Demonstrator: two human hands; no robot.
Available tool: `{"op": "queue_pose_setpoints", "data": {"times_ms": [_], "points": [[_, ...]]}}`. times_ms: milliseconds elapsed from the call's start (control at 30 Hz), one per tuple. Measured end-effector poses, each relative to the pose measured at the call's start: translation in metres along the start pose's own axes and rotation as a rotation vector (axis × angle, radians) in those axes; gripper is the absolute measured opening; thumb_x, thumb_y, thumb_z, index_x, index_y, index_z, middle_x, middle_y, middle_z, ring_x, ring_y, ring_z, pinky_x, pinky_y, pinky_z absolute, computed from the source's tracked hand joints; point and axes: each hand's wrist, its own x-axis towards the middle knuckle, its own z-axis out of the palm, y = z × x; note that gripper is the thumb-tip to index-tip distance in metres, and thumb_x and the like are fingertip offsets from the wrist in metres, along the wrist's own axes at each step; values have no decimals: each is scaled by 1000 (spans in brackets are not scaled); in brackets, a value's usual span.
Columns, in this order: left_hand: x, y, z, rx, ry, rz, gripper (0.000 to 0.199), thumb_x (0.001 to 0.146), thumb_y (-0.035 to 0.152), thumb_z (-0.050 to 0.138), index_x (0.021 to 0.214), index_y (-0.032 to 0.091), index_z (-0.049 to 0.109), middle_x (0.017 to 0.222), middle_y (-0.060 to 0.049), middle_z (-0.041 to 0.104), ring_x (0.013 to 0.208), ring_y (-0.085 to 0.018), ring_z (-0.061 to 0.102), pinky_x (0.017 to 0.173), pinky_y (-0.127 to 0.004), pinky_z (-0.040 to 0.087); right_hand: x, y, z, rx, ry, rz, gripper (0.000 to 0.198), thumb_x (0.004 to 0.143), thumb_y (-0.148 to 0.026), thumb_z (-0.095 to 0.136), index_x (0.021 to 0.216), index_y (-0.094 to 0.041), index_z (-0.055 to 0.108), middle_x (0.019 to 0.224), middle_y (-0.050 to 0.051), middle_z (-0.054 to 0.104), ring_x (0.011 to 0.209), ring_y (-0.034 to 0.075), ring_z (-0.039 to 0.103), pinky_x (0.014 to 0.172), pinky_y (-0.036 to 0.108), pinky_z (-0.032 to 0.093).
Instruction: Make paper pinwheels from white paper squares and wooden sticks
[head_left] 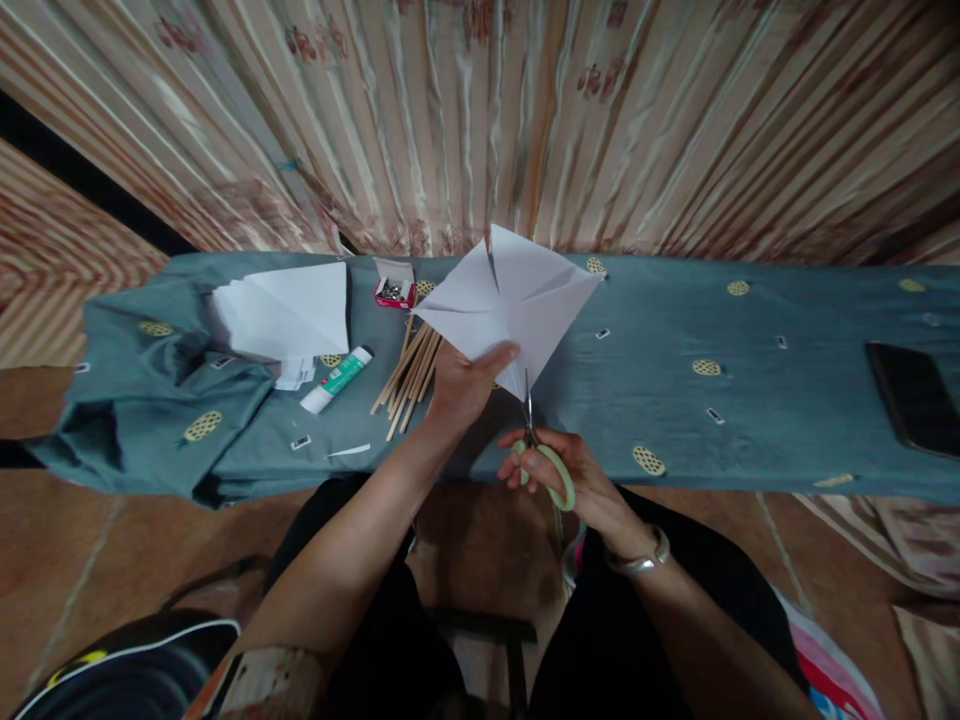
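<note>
My left hand [466, 385] pinches a white sheet of paper [544, 285] near its lower left, thumb on top. Slits run inward from the paper's corners. My right hand [559, 460] has its fingers through the light green handles of a pair of scissors [553, 470]. The scissor blades point up and meet the paper's lowest corner; how far they are apart is hard to make out. Below my left hand lies a bundle of thin wooden sticks [409, 375], partly covered by the hand and the paper.
A stack of white paper [296, 310], a glue stick [337, 380] and a small red box of metal pins [394, 285] lie at left. A paper sliver [349, 451] rests near the front edge. At far right lies a dark phone [915, 395]. Curtains [450, 120] hang behind the cloth-covered table [787, 430].
</note>
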Motion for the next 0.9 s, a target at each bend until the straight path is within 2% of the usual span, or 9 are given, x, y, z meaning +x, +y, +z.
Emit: {"op": "queue_pose_setpoints", "data": {"times_ms": [400,700,900], "points": [[-3,-5,0,2,-9,-73,44,64,31,82,106,22,71,94,-2,75,102,-28,67,101,-43,48,1,-1,-1,-24,36,-26,47,76,-59,71,97,-17,70,76,6,73,63,15,66,54,25,51],[-3,-5,-2,2,-15,-36,50,65,28,83,113,22,69,93,-2,76,99,-26,69,97,-39,49,2,1,1,21,76,-12,46,73,-57,75,93,-17,70,73,3,72,60,12,64,55,23,52],[-3,-5,0,-20,-27,-47,47,67,27,81,113,22,70,97,-3,76,104,-27,68,99,-41,49,2,4,1,20,72,-5,43,73,-55,76,93,-18,70,72,3,72,60,13,65,54,24,54]]}}
